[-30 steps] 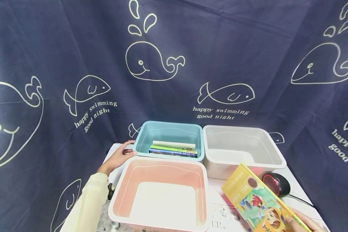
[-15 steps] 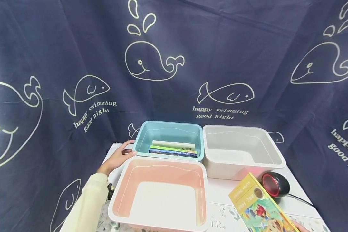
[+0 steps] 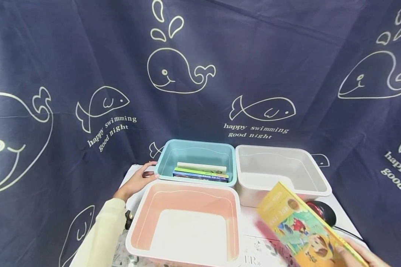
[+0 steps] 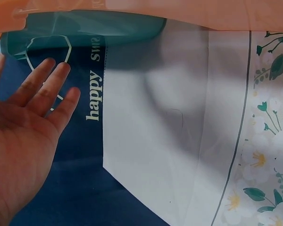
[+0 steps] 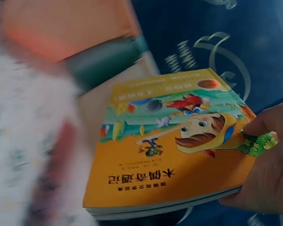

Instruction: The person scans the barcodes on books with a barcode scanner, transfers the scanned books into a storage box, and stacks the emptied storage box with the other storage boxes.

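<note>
A yellow illustrated book [image 3: 299, 226], with a cartoon long-nosed figure on its cover, is tilted over the table's right side. My right hand [image 3: 359, 254] grips its near edge, the thumb on the cover; the right wrist view shows the same book [image 5: 174, 136] and hand [image 5: 269, 165] up close. Over at the teal bin [image 3: 234, 163], my left hand [image 3: 138, 181] touches the left rim with its fingertips. In the left wrist view the left hand [image 4: 33, 117] has loosely extended fingers. Several thin books [image 3: 200, 174] lie inside the teal bin.
A pink bin [image 3: 237, 222] stands in front of the teal one, a light grey bin [image 3: 284, 193] to its right. Partly behind the yellow book sits a black rounded device [image 3: 325, 213] with a cable. A dark whale-print curtain [image 3: 194, 111] hangs behind.
The yellow book dipped down and right, then came back up and left with my right hand, now covering part of the black device. My left hand stays at the teal bin.
</note>
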Action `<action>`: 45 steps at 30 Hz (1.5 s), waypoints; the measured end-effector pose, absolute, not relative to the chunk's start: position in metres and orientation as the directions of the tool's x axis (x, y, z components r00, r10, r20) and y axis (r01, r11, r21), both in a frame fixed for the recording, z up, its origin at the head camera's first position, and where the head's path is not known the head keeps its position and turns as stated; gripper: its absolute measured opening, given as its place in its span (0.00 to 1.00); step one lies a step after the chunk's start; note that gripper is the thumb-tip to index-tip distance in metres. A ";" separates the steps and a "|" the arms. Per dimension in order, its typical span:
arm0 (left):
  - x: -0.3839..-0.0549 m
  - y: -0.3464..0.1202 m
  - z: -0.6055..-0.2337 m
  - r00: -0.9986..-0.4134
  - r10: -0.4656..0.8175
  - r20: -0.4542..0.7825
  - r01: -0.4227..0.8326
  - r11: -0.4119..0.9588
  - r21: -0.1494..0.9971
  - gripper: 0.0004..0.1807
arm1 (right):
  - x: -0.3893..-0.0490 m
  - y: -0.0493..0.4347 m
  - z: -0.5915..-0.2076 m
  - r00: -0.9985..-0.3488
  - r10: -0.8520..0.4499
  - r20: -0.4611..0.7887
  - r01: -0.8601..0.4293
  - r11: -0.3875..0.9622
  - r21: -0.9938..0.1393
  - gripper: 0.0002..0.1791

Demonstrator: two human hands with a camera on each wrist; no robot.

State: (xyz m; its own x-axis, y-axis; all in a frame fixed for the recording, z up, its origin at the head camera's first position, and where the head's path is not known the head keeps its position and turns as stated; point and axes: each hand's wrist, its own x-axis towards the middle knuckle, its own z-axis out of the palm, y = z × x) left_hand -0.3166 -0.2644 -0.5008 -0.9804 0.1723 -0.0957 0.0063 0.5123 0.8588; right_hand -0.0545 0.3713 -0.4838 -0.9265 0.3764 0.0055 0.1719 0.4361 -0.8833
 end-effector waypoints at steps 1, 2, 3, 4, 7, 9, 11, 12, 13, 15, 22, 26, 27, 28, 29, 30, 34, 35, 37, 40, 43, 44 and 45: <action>-0.317 -0.265 -0.501 -0.980 0.170 -0.098 0.003 0.513 0.859 0.37 | -0.057 0.366 -0.471 -0.899 0.437 0.032 0.169 0.413 -0.895 0.25; -0.317 -0.265 -0.501 -0.980 0.170 -0.101 0.001 0.515 0.857 0.37 | -0.060 0.360 -0.459 -0.871 0.485 0.075 0.149 0.408 -0.901 0.25; -0.316 -0.265 -0.502 -0.980 0.169 -0.103 -0.001 0.516 0.857 0.37 | -0.063 0.351 -0.447 -0.834 0.539 0.117 0.141 0.413 -0.900 0.23; -0.316 -0.265 -0.501 -0.980 0.170 -0.101 0.000 0.513 0.858 0.37 | -0.067 0.344 -0.434 -0.795 0.591 0.140 0.141 0.405 -0.903 0.21; -0.316 -0.264 -0.503 -0.981 0.171 -0.094 0.006 0.508 0.861 0.37 | -0.078 0.326 -0.402 -0.751 0.641 0.157 0.133 0.380 -0.915 0.20; -0.316 -0.264 -0.503 -0.981 0.175 -0.090 0.013 0.512 0.859 0.37 | -0.085 0.318 -0.385 -0.757 0.628 0.180 0.129 0.414 -0.901 0.21; -0.317 -0.263 -0.503 -0.981 0.170 -0.093 0.008 0.515 0.857 0.36 | -0.094 0.314 -0.373 -0.784 0.588 0.198 0.104 0.439 -0.892 0.22; -0.317 -0.263 -0.502 -0.981 0.168 -0.096 0.005 0.516 0.857 0.36 | -0.100 0.311 -0.367 -0.793 0.569 0.218 0.076 0.447 -0.891 0.22; -0.317 -0.263 -0.502 -0.981 0.170 -0.096 0.006 0.518 0.856 0.36 | -0.106 0.309 -0.361 -0.801 0.551 0.232 0.045 0.442 -0.896 0.22; -0.317 -0.264 -0.502 -0.981 0.171 -0.095 0.007 0.519 0.855 0.37 | -0.119 0.303 -0.353 -0.814 0.534 0.231 -0.006 0.390 -0.921 0.22; -0.318 -0.261 -0.502 -0.981 0.166 -0.100 0.001 0.519 0.855 0.37 | -0.168 0.273 -0.346 -0.860 0.465 0.210 -0.142 0.178 -0.974 0.21; -0.317 -0.260 -0.501 -0.980 0.173 -0.094 0.009 0.517 0.856 0.37 | -0.196 0.252 -0.345 -0.872 0.413 0.262 -0.208 0.172 -0.963 0.19; -0.317 -0.260 -0.500 -0.981 0.175 -0.089 0.015 0.519 0.855 0.37 | -0.203 0.247 -0.344 -0.879 0.397 0.265 -0.225 0.147 -0.963 0.19; -0.317 -0.260 -0.499 -0.981 0.174 -0.086 0.017 0.517 0.856 0.37 | -0.209 0.241 -0.344 -0.881 0.385 0.275 -0.241 0.134 -0.961 0.18; -0.316 -0.260 -0.499 -0.981 0.179 -0.080 0.024 0.518 0.855 0.37 | -0.216 0.236 -0.344 -0.883 0.376 0.282 -0.254 0.124 -0.959 0.18; -0.316 -0.260 -0.498 -0.981 0.179 -0.077 0.027 0.515 0.857 0.37 | -0.223 0.230 -0.344 -0.886 0.365 0.286 -0.260 0.120 -0.958 0.18; -0.316 -0.260 -0.497 -0.980 0.184 -0.070 0.034 0.509 0.860 0.37 | -0.247 0.210 -0.346 -0.896 0.312 0.315 -0.271 0.177 -0.946 0.18; -0.316 -0.261 -0.497 -0.980 0.185 -0.070 0.034 0.507 0.861 0.37 | -0.253 0.205 -0.348 -0.898 0.300 0.323 -0.276 0.187 -0.943 0.18; -0.315 -0.261 -0.497 -0.980 0.182 -0.075 0.028 0.508 0.861 0.36 | -0.264 0.197 -0.351 -0.902 0.277 0.333 -0.285 0.198 -0.938 0.18; -0.314 -0.262 -0.497 -0.980 0.180 -0.081 0.023 0.514 0.858 0.36 | -0.279 0.185 -0.356 -0.906 0.251 0.339 -0.294 0.202 -0.934 0.17; -0.314 -0.263 -0.498 -0.980 0.183 -0.079 0.026 0.513 0.858 0.36 | -0.293 0.175 -0.360 -0.908 0.235 0.347 -0.300 0.214 -0.930 0.16; -0.314 -0.263 -0.499 -0.980 0.183 -0.078 0.027 0.509 0.860 0.36 | -0.298 0.172 -0.361 -0.908 0.229 0.351 -0.304 0.216 -0.928 0.16; -0.313 -0.263 -0.499 -0.980 0.185 -0.073 0.032 0.510 0.860 0.36 | -0.302 0.169 -0.363 -0.908 0.223 0.356 -0.310 0.214 -0.926 0.16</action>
